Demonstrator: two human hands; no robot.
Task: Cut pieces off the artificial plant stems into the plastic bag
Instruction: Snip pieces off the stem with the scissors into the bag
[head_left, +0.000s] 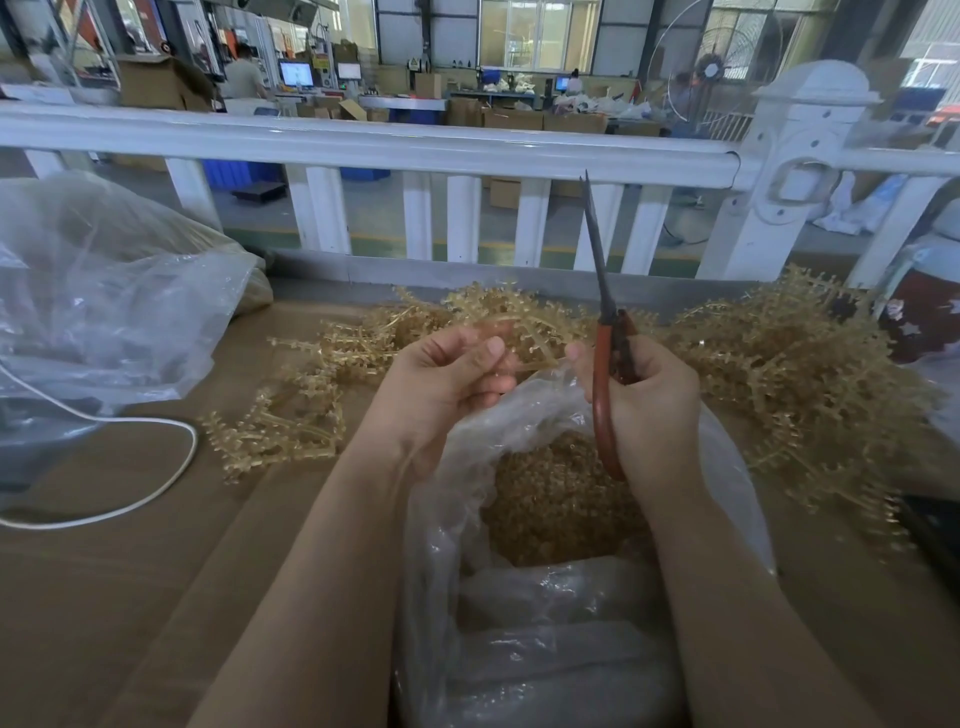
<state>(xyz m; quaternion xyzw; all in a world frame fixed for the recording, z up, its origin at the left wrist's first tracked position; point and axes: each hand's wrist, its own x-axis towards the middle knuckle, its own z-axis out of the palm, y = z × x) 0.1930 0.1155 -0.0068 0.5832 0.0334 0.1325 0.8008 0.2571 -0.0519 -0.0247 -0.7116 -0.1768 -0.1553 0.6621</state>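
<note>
Stems (769, 374) pale gold; scissors (605, 384) red-handled, dark-bladed; bag (519, 623) clear; railing (363, 145) white; cable (130, 499) white.

An open plastic bag (545, 597) is placed at the near edge of the bench (130, 571), with cut pieces (550, 499) lying inside it. Artificial plant stems (779, 374) are piled behind and to the right of it. Above its mouth, the left hand (447, 384) is held beside the right hand (644, 410), from which scissors (605, 312) are pointed upward.

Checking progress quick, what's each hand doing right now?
Left hand: fingers pinch a plant stem above the plastic bag.
Right hand: grips the scissors, blades closed, pointing up.
</note>
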